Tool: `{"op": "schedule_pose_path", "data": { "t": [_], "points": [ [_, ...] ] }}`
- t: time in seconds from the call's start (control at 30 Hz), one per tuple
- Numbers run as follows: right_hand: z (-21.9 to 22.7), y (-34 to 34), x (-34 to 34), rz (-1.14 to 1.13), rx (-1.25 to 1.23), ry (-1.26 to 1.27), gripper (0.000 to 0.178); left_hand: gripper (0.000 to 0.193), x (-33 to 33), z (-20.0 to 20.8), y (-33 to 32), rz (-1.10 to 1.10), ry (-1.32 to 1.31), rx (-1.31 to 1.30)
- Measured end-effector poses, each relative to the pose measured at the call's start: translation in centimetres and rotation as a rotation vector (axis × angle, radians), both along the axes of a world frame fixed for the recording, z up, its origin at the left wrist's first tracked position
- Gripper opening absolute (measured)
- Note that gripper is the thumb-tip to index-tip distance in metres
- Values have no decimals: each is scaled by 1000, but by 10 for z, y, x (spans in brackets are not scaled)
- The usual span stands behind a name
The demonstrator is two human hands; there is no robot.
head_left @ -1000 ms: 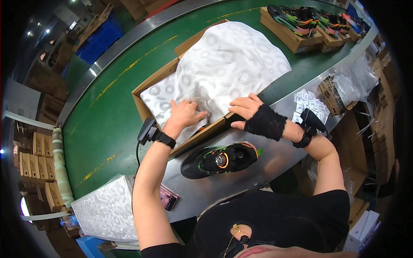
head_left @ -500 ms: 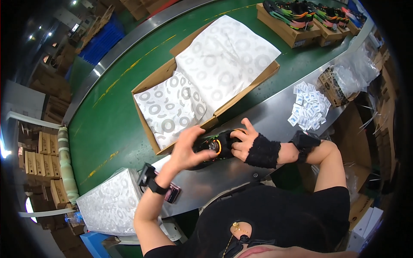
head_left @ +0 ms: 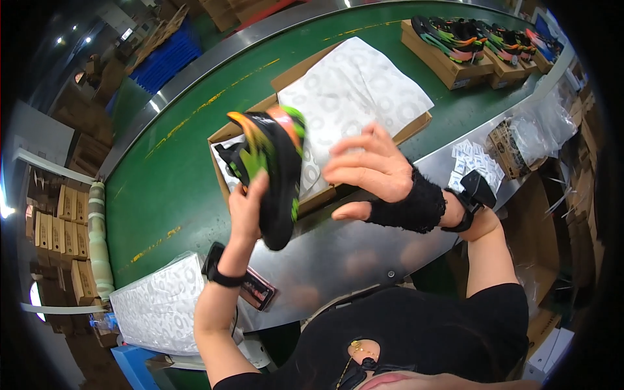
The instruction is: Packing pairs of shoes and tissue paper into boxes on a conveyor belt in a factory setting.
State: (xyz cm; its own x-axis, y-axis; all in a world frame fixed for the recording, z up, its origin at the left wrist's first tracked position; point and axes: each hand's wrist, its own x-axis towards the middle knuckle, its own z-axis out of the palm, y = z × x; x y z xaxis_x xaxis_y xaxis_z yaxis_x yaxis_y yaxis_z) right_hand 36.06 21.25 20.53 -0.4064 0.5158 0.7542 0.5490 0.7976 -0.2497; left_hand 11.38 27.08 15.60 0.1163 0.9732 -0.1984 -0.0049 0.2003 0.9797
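Observation:
Held up in my left hand point(head_left: 246, 211) is a black sneaker point(head_left: 281, 175) with green and orange parts, tilted on end over the metal work surface and the near edge of an open shoebox point(head_left: 416, 125). My left thumb presses on its side; the other fingers are partly hidden behind it. To the right of the sneaker, my right hand point(head_left: 377, 175), in a black wrist cover, is held apart from it with fingers spread and nothing in them. White patterned tissue paper point(head_left: 354, 91) lines the box and spreads over its far side.
On the right lies a pile of small white sachets point(head_left: 473, 159) beside a carton with clear plastic bags point(head_left: 533, 123). Several sneakers sit on boxes point(head_left: 448, 62) at the far right of the green conveyor point(head_left: 169, 188). Stacked tissue sheets point(head_left: 162, 302) and a phone point(head_left: 258, 290) are at the near left.
My left hand has raised the sneaker off the metal surface and turned it up on end. My right hand has let go of it and risen, fingers spreading.

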Motion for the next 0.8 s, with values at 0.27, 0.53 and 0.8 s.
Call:
{"op": "schedule_pose_path", "data": {
  "t": [0.27, 0.53, 0.8],
  "points": [
    [-127, 13, 20, 97, -1539, 523, 38, 67, 24, -67, 106, -52, -171, -596],
    [-137, 56, -4, -187, -1283, 1210, 46, 61, 9, -52, 87, -199, -173, -570],
    [-143, 93, -31, -535, -211, -234, 54, 61, -81, -52, 53, 484, -7, 43]
  ]
}}
